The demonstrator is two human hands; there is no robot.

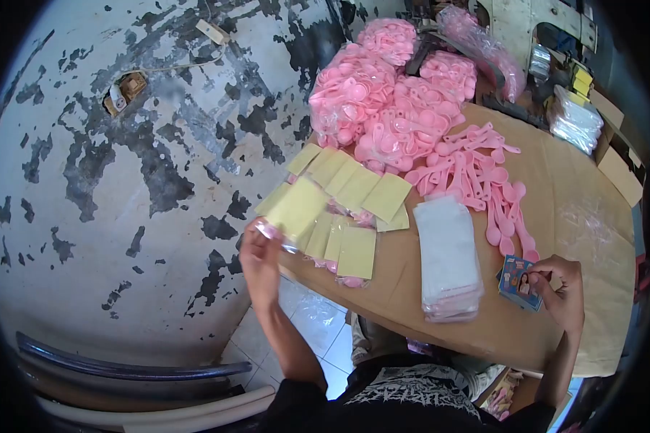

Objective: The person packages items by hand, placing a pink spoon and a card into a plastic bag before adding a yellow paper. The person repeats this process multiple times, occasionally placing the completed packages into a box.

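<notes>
At the table's left edge, my left hand (260, 261) grips the bottom of a clear packet (296, 208) with a pale yellow card and something pink inside. Similar packets (357, 252) lie in overlapping rows beneath and beside it. On the right, my right hand (565, 290) pinches a blue printed card (516, 280) on a small stack. The fingers hide part of the card's right side. Between my hands lies a pile of flat clear plastic bags (449, 252). Loose pink measuring spoons (477, 173) are spread behind the bags and cards.
Big clear bags full of pink spoons (354, 94) are heaped at the back. A bundle of plastic sleeves (575, 121) and cardboard boxes (620, 166) stand at the back right. A peeling wall (152, 238) borders the left; dark and pale tubes (130, 368) lie low beside it.
</notes>
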